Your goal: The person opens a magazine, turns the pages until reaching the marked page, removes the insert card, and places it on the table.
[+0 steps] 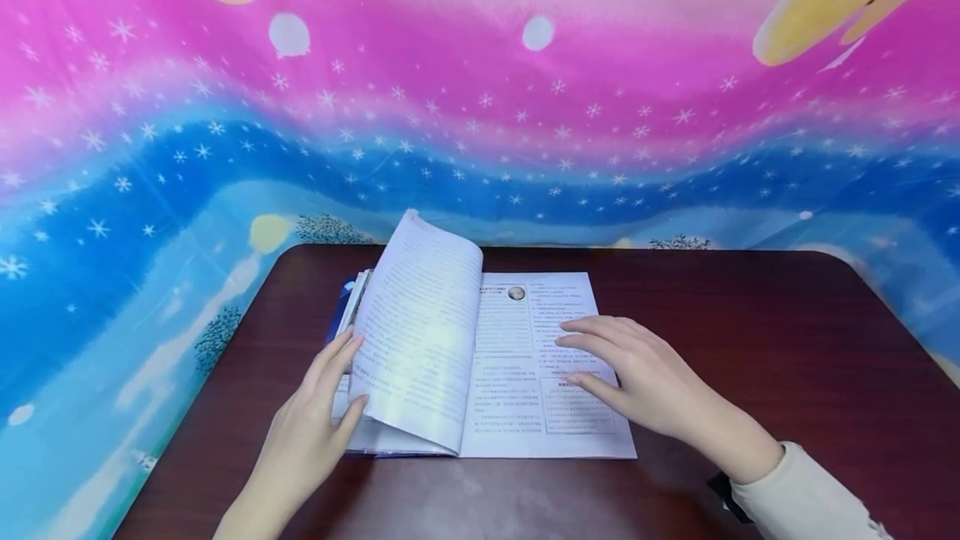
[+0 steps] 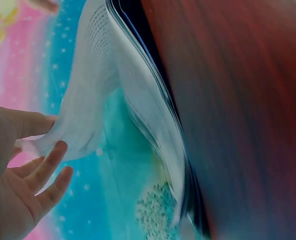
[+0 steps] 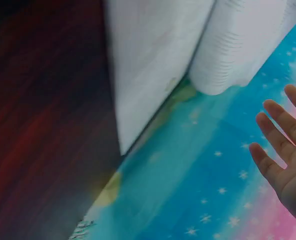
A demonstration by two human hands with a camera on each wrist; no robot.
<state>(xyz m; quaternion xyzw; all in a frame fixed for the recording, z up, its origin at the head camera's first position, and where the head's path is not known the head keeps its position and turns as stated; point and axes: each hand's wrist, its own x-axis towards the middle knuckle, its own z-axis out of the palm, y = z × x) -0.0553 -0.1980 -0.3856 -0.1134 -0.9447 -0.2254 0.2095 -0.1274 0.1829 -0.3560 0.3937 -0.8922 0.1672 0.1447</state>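
Note:
An open magazine point(image 1: 498, 407) lies on the table, its pages printed with small text. One page point(image 1: 423, 315) stands lifted and curves over toward the left side. At that page's left edge, my left hand point(image 1: 311, 415) pinches the paper between thumb and fingers. The left wrist view shows the same pinch on the white page point(image 2: 83, 115), the other fingers spread. Over the right-hand page hovers my right hand point(image 1: 637, 365), fingers extended and holding nothing. In the right wrist view the right hand point(image 3: 288, 150) has its fingers apart, away from the paper.
The dark reddish-brown table point(image 1: 787, 340) extends on both sides of the magazine. Behind it hangs a pink and blue backdrop cloth point(image 1: 465, 123) with snowflakes. A dark band point(image 1: 727, 497) shows at the right wrist by a pale sleeve point(image 1: 802, 490).

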